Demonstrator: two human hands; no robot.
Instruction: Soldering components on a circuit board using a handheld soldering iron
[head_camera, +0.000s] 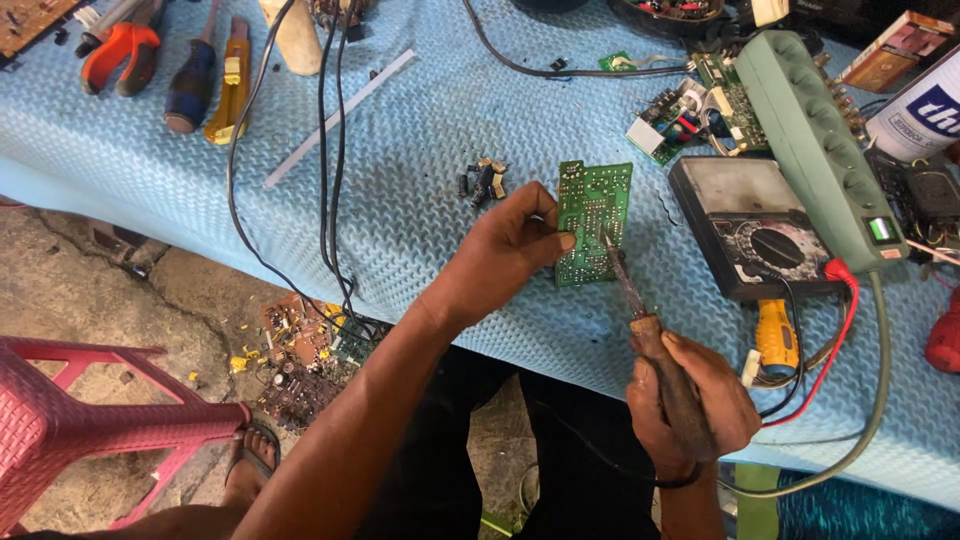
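Foam mat (420, 150), blue, covers the table. Meter (750, 225) lies right of the green circuit board (594, 222), whose long axis runs away from the person. Left hand (510, 245) pinches the board's left edge. Right hand (690, 400), nearer the body, grips a soldering iron (640, 310), its tip touching the board. White-and-blue can (925, 105) stands far right.

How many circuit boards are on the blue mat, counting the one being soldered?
3: green board in the left hand; two by the power strip, at and. Others may be hidden.
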